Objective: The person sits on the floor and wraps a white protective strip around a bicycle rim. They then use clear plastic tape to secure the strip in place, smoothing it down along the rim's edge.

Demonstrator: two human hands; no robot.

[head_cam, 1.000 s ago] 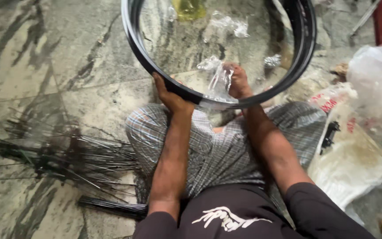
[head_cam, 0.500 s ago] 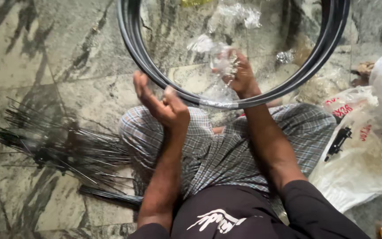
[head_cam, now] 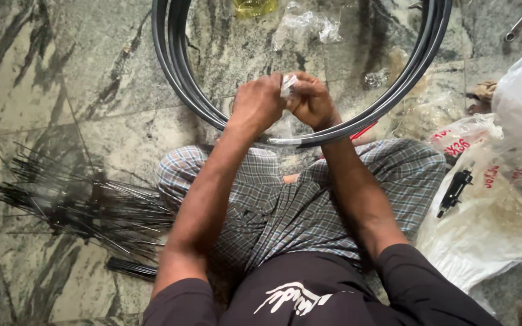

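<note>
Small clear plastic packet, pinched shut between fingers of left hand and right hand above black wheel rim; apparently unopened; spokes lie untouched on floor.

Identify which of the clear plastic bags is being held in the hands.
The small clear bag, pinched between the left hand and right hand over the black rim; the other clear bag lies on the floor beyond.
</note>
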